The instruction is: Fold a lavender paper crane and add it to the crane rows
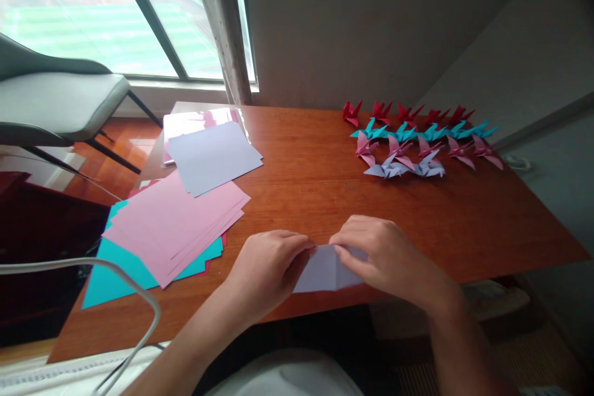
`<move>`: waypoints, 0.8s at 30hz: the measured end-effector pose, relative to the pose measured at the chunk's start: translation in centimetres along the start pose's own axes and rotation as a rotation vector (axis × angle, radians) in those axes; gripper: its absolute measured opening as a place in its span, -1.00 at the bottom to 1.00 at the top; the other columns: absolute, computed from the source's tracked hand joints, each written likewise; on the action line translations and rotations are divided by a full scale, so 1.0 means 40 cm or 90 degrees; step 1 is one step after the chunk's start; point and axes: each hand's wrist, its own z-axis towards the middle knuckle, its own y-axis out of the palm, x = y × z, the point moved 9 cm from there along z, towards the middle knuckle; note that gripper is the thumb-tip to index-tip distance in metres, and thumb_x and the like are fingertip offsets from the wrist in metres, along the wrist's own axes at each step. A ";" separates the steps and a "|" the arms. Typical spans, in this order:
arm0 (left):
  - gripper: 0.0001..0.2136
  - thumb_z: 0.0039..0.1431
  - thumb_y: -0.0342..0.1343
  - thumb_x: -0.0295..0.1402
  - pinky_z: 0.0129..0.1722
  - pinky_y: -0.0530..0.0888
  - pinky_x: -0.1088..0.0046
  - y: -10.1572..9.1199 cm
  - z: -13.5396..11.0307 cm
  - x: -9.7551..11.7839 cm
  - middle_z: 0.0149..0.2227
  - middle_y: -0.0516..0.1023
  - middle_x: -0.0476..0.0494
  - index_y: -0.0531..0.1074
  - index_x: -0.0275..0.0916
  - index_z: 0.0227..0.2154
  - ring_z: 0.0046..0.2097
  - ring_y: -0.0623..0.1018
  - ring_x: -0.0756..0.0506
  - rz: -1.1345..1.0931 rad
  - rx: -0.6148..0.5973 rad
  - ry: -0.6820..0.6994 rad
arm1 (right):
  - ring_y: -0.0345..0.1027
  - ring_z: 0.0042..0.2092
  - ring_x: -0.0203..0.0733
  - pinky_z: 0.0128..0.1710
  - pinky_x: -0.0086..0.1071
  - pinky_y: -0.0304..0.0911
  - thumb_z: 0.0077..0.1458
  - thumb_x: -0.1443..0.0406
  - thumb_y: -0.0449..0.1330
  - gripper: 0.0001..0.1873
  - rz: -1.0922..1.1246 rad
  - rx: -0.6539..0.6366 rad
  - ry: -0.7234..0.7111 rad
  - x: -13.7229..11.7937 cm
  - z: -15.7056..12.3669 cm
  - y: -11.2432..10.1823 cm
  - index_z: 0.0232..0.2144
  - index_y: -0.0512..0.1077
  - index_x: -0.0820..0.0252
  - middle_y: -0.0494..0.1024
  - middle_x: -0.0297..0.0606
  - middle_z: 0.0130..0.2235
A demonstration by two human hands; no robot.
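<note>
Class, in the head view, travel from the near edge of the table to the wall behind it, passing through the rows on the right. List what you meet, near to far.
Held sheet → white birds → pink birds → blue birds → red birds → wall

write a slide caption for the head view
Left hand and right hand hold a creased pale paper at a wooden table, rows of paper birds beyond.

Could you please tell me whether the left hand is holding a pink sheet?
No, the left hand pinches a pale folded paper, and the pink sheets lie further left.
</note>
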 end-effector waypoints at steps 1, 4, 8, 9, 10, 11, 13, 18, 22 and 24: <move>-0.80 0.31 0.01 -0.46 -0.42 0.36 0.48 -0.009 -0.005 -0.008 -0.40 0.65 -0.08 0.56 -0.21 -0.30 -0.40 0.58 -0.05 -0.005 0.009 -0.008 | 0.47 -0.23 -0.17 -0.20 -0.30 0.25 0.24 0.39 0.16 -0.82 0.014 0.004 0.007 0.015 -0.008 -0.007 -0.29 0.57 0.11 0.65 -0.30 -0.30; -0.81 0.31 0.03 -0.45 -0.43 0.34 0.51 -0.035 -0.019 -0.035 -0.38 0.65 -0.05 0.54 -0.22 -0.33 -0.41 0.56 -0.03 -0.037 0.041 -0.033 | 0.47 -0.26 -0.19 -0.21 -0.33 0.27 0.22 0.41 0.16 -0.82 0.080 0.023 0.036 0.074 -0.044 -0.025 -0.32 0.56 0.12 0.64 -0.32 -0.31; -0.81 0.32 0.05 -0.38 -0.44 0.34 0.52 -0.059 -0.031 -0.081 -0.42 0.62 -0.04 0.54 -0.24 -0.35 -0.44 0.52 -0.01 -0.125 0.089 -0.095 | 0.50 -0.26 -0.15 -0.21 -0.32 0.33 0.25 0.36 0.13 -0.80 0.135 0.133 0.128 0.160 -0.092 -0.052 -0.37 0.55 0.13 0.64 -0.26 -0.31; -0.80 0.32 0.06 -0.34 -0.44 0.34 0.52 -0.061 -0.031 -0.095 -0.43 0.61 -0.04 0.54 -0.24 -0.35 -0.43 0.51 -0.02 -0.170 0.103 -0.117 | 0.51 -0.25 -0.14 -0.19 -0.30 0.34 0.26 0.35 0.13 -0.80 0.146 0.169 0.152 0.173 -0.101 -0.054 -0.37 0.54 0.13 0.63 -0.26 -0.32; -0.79 0.32 0.07 -0.30 -0.43 0.36 0.52 -0.059 -0.032 -0.108 -0.43 0.61 -0.05 0.55 -0.25 -0.35 -0.41 0.52 -0.03 -0.228 0.118 -0.142 | 0.51 -0.25 -0.14 -0.19 -0.30 0.34 0.27 0.33 0.13 -0.80 0.169 0.195 0.172 0.181 -0.107 -0.049 -0.36 0.54 0.13 0.63 -0.25 -0.32; -0.77 0.32 0.08 -0.26 -0.42 0.38 0.52 -0.055 -0.031 -0.119 -0.41 0.61 -0.06 0.55 -0.25 -0.35 -0.38 0.53 -0.04 -0.294 0.131 -0.166 | 0.51 -0.24 -0.14 -0.17 -0.30 0.35 0.28 0.30 0.14 -0.80 0.205 0.211 0.180 0.180 -0.110 -0.039 -0.35 0.54 0.13 0.63 -0.25 -0.32; -0.76 0.29 0.11 -0.21 -0.37 0.43 0.51 -0.035 -0.027 -0.134 -0.35 0.63 -0.09 0.56 -0.26 -0.31 -0.33 0.55 -0.06 -0.434 0.150 -0.210 | 0.52 -0.19 -0.14 -0.13 -0.32 0.38 0.27 0.23 0.18 -0.84 0.323 0.171 0.164 0.155 -0.100 0.010 -0.29 0.56 0.12 0.65 -0.24 -0.26; -0.75 0.23 0.18 -0.21 -0.38 0.45 0.51 0.015 -0.017 -0.130 -0.28 0.64 -0.13 0.56 -0.28 -0.18 -0.30 0.56 -0.08 -0.561 0.163 -0.264 | 0.53 -0.19 -0.15 -0.17 -0.34 0.43 0.23 0.03 0.21 -0.66 0.639 0.204 0.119 0.095 -0.077 0.086 -0.11 0.55 0.11 0.65 -0.21 -0.22; -0.75 0.26 0.17 -0.22 -0.25 0.48 0.46 0.048 -0.013 -0.116 -0.20 0.64 -0.17 0.54 -0.29 -0.14 -0.17 0.58 -0.12 -0.595 0.127 -0.242 | 0.54 -0.20 -0.12 -0.15 -0.32 0.43 0.21 0.11 0.23 -0.76 0.686 0.286 0.205 0.114 -0.072 0.111 -0.21 0.56 0.11 0.66 -0.21 -0.24; -0.74 0.28 0.15 -0.23 -0.18 0.50 0.42 0.062 -0.015 -0.110 -0.12 0.63 -0.21 0.51 -0.28 -0.08 -0.10 0.59 -0.16 -0.596 0.108 -0.228 | 0.55 -0.18 -0.08 -0.11 -0.29 0.43 0.16 0.19 0.25 -0.81 0.683 0.306 0.233 0.121 -0.070 0.119 -0.21 0.57 0.11 0.67 -0.20 -0.21</move>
